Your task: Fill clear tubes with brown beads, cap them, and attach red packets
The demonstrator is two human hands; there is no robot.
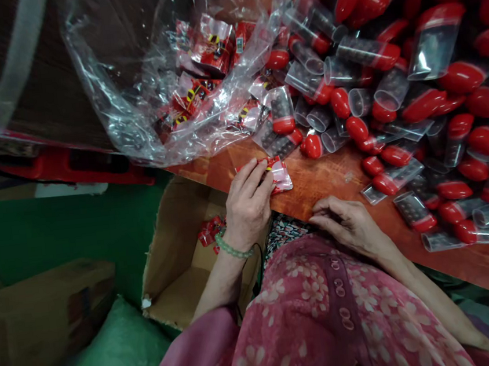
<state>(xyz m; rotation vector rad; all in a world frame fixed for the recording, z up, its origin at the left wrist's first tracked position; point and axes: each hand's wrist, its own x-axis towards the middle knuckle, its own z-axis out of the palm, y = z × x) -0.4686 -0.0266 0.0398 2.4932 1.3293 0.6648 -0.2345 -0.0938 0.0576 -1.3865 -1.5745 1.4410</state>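
My left hand [249, 203], wearing a green bead bracelet [234, 247], is closed over a small stack of red printed packets [281, 174] at the table's front edge. Its fingers cover the left part of the stack, and the thumb is hidden. To its right, my right hand [348, 223] rests at the same edge with fingers curled in towards the thumb. Whether anything lies within those fingers is hidden. Just beyond the stack lie clear tubes with red caps [283, 112], dark beads showing inside.
A large clear plastic bag [122, 123] of similar packets [212, 42] lies open behind my left hand. Many red-capped tubes [392, 89] cover the right of the orange-brown table [476, 272]. Below left stands an open cardboard box [161, 261] with red pieces [209, 231], near a green sack [117, 348].
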